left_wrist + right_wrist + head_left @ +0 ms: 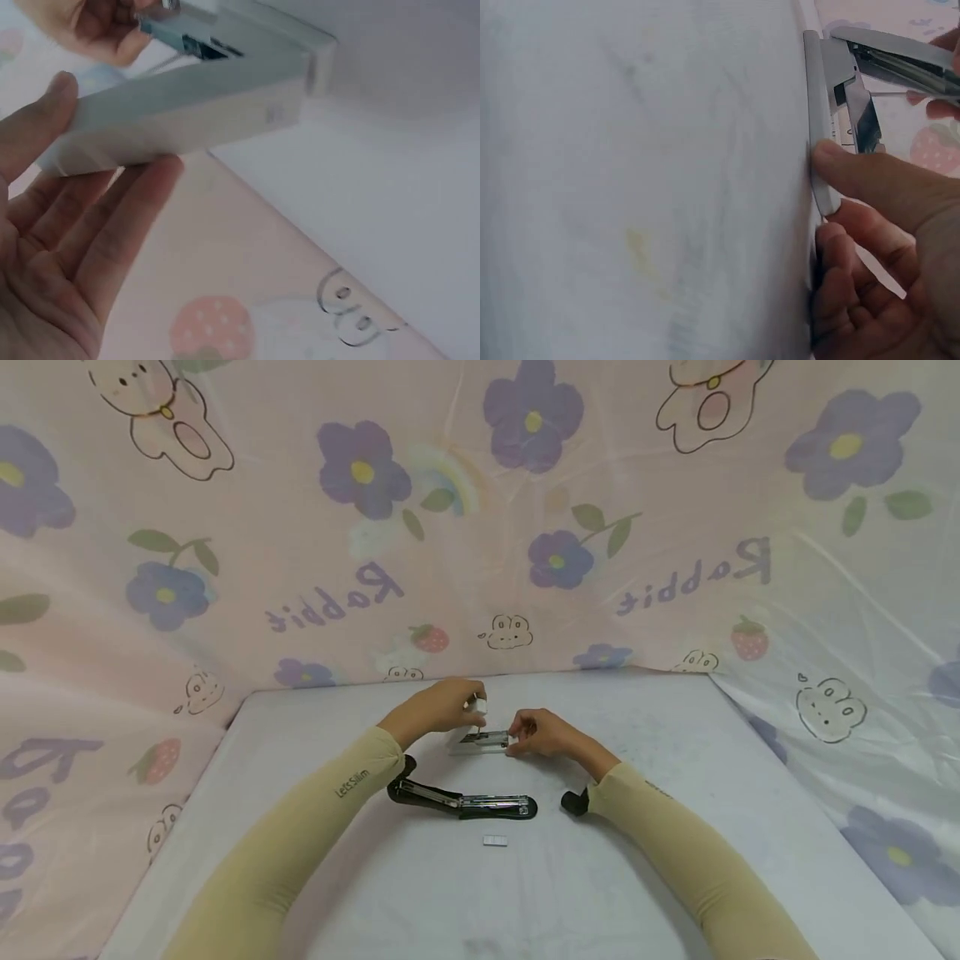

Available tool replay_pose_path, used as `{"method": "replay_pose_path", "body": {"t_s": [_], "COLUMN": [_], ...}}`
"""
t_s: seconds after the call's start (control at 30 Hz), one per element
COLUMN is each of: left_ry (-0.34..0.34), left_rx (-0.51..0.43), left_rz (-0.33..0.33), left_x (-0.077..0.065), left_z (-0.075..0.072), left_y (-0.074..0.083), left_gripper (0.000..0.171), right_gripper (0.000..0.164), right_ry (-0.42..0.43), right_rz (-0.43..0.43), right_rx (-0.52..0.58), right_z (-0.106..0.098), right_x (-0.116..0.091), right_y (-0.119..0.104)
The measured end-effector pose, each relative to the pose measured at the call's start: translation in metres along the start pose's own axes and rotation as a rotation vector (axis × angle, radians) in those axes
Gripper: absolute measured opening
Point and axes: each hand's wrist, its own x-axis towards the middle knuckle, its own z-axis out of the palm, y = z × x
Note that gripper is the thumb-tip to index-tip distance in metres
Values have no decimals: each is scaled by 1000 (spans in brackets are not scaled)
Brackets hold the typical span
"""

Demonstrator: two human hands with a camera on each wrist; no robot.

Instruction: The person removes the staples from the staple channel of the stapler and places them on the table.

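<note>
A white-and-grey stapler (491, 741), its top swung up from the base, is between both hands near the back of the table. My left hand (448, 706) grips the raised top arm (180, 120), thumb on one side and fingers on the other. With thumb and fingers, my right hand (547, 734) pinches the end of the stapler's base (819, 112). Closer to me lies a black stapler (491, 810), folded wide open on the table. A short strip of staples (495, 841) sits in front of it.
The white table (600, 893) is backed by a patterned curtain (480, 527) with flowers and rabbits, which also hangs along both sides. A black wrist strap (575, 802) shows at the right sleeve.
</note>
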Motion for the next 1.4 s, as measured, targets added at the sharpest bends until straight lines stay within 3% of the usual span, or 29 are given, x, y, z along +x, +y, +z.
{"method": "replay_pose_path", "body": {"t_s": [0.13, 0.8, 1.07, 1.4], "left_ry": [46, 112, 145, 123], "left_rx": [-78, -215, -232, -194], "left_rz": [-12, -25, -19, -46], "left_x": [-14, -52, -65, -74], "left_z": [-5, -15, -11, -15], "left_y": [-10, -41, -58, -71], "left_gripper": [44, 31, 27, 27], "right_gripper": [26, 27, 27, 28], "right_ry": [1, -5, -16, -6], "right_rz": [0, 15, 14, -3], "right_rx": [21, 45, 43, 26], "right_z": [1, 2, 3, 1], "right_x": [-2, -5, -5, -5], "right_y": [-2, -1, 0, -1]}}
